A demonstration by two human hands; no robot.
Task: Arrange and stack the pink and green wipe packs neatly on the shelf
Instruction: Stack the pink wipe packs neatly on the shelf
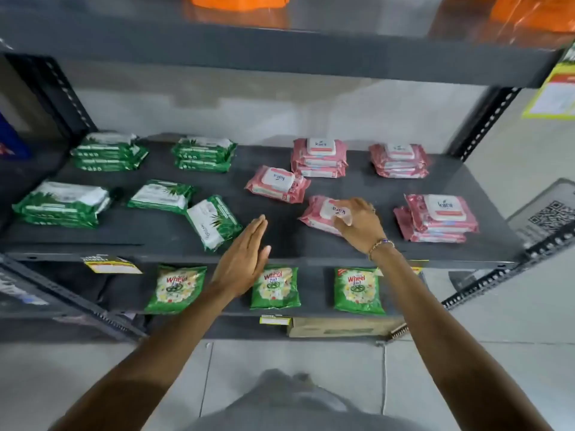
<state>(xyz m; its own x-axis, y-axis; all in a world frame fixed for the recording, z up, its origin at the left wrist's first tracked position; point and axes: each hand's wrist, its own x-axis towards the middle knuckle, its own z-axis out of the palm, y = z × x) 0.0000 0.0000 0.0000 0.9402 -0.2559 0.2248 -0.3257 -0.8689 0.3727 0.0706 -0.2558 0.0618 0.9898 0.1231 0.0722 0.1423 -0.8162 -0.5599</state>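
My right hand [359, 223] grips a loose pink wipe pack [319, 214] lying on the dark shelf [280, 241]. A second loose pink pack [277, 184] lies behind it. Pink stacks stand at the back [319, 157], back right [399, 160] and right front [435, 219]. My left hand [244, 259] hovers flat and empty at the shelf's front edge, beside a skewed green pack [213, 222]. Another single green pack [161, 195] lies left of it. Green stacks sit at the back left [109, 150], back middle [203, 154] and front left [62, 203].
The shelf above [280, 54] overhangs with orange items on it. Three green detergent pouches [275, 287] hang below the front edge, with a cardboard box [342, 326] under them. Slotted metal uprights [485, 119] frame the sides. Tiled floor lies underneath.
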